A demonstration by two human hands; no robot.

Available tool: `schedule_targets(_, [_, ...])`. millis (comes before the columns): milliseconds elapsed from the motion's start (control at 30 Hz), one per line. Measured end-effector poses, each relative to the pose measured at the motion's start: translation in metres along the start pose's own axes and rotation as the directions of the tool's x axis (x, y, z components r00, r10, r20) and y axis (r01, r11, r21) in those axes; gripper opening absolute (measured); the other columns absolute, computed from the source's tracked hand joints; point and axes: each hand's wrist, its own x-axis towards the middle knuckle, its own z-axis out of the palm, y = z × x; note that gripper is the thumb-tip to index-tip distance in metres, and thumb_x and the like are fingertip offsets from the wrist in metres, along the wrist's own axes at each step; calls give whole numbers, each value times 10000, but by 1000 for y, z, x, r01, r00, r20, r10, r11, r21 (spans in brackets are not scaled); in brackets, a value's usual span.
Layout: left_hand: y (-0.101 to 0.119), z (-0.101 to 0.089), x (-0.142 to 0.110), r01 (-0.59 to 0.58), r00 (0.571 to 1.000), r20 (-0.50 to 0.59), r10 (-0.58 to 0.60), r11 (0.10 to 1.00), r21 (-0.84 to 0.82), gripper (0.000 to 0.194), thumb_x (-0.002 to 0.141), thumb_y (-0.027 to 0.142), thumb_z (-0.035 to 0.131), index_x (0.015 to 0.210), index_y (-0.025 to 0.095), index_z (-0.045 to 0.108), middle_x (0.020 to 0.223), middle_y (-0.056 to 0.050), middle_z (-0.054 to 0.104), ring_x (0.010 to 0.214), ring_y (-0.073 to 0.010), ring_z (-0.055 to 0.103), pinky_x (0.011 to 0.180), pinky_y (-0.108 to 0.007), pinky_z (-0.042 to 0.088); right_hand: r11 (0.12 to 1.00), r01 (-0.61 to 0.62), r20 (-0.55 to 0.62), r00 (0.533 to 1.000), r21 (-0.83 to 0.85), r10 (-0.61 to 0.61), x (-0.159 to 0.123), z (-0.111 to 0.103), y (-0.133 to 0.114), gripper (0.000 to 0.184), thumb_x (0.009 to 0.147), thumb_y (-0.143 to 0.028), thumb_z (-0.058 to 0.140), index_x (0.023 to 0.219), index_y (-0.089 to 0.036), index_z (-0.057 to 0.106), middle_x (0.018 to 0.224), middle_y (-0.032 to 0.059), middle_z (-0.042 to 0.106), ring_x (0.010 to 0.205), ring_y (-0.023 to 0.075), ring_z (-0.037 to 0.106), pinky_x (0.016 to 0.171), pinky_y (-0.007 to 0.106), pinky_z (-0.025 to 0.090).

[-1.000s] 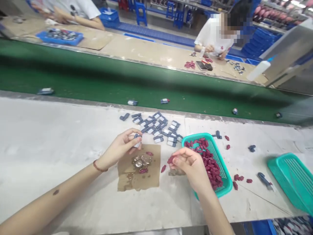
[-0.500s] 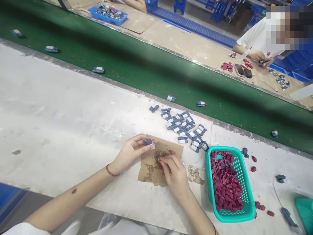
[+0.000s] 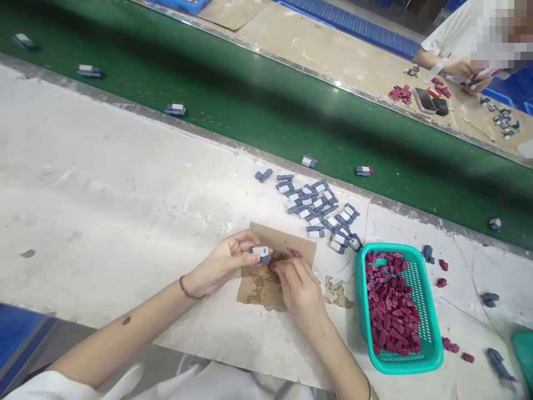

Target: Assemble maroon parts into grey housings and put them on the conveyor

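Left hand [image 3: 214, 269]: one part [image 3: 260, 253], blue and white, pinched between thumb and fingers above the card [image 3: 250, 291]. Right hand [image 3: 306, 294]: fingertips drawn together low at the card; whether gripping, cannot tell. To its right: basket [image 3: 412, 365], red pieces [image 3: 393, 316] inside. Handling advised: part pinched lightly by its edges, white face clear; right fingertips low, wrist steady.

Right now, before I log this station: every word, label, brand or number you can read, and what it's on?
No readable text anywhere in view.
Blue-gray and white part in the left hand: small dark mark, too small to read.
Green basket, brown sheet: no lettering visible.
Dark flat object across the belt: too small to tell.
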Motion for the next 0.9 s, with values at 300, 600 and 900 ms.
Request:
schedule_targets(300, [-4, 4, -2, -222, 972, -6, 234, 929, 295, 311, 635, 365, 833, 806, 176, 655, 840, -95, 740, 860, -252, 698, 734, -330, 576, 985, -107, -49, 992, 138, 115, -1, 3, 1, 235, 945, -138, 442, 903, -176, 670, 825, 94, 669, 782, 215, 627, 710, 338, 533])
schedule_targets(600, [-20, 10, -4, -380, 925, 78, 372, 899, 220, 246, 759, 339, 764, 831, 183, 587, 880, -45, 648, 786, -172, 672, 701, -279, 552, 364, -373, 60, 765, 854, 642, 5, -15, 2, 65, 708, -215, 746, 764, -211, 711, 803, 27, 740, 715, 172, 694, 663, 293, 581])
schedule_targets(900, [-30, 11, -3, -408, 912, 56, 406, 888, 211, 252, 719, 332, 801, 796, 169, 625, 804, -40, 638, 784, -174, 657, 640, -245, 544, 283, -274, 45, 786, 919, 617, 10, -8, -9, 64, 683, -172, 772, 712, -212, 732, 780, 23, 739, 746, 161, 699, 647, 256, 586])
